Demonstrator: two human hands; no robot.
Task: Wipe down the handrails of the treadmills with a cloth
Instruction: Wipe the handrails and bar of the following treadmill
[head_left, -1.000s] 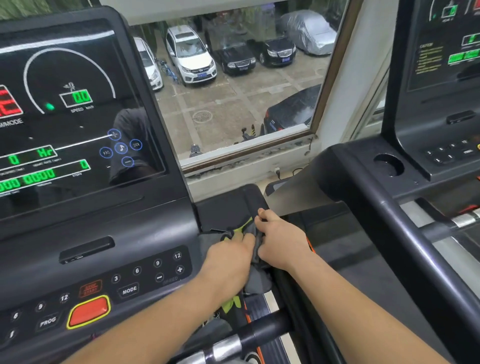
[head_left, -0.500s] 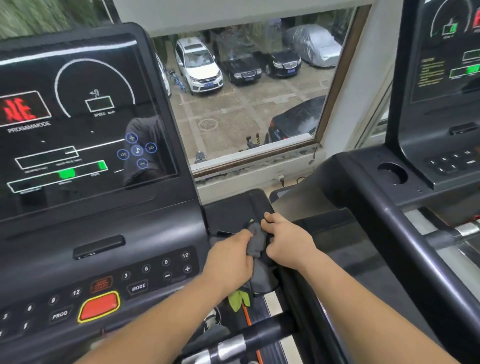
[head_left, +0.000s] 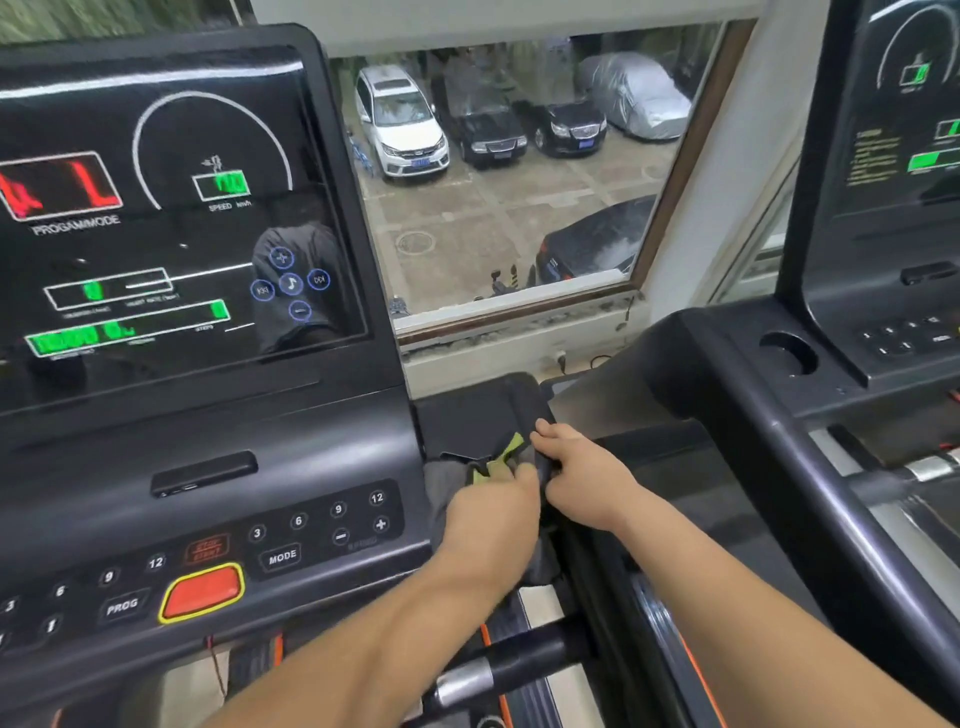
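Observation:
A grey cloth (head_left: 447, 483) with a lime-green edge lies over the right side of the near treadmill's console, at the top of its right handrail (head_left: 623, 613). My left hand (head_left: 493, 514) grips the cloth from the left. My right hand (head_left: 582, 473) grips its right part against the rail's top end. Most of the cloth is hidden under the two hands. A short front grip bar (head_left: 514, 670), black with a silver sensor, crosses below my forearms.
The near treadmill's console (head_left: 208, 467) with lit display and buttons fills the left. A second treadmill (head_left: 779, 415) with its own handrail and cup hole stands close on the right. A window onto parked cars lies straight ahead.
Both hands stayed at the top of the right handrail and shifted slightly on the cloth. The green edge, covered half a second ago, shows again above my left hand. The view moved a little.

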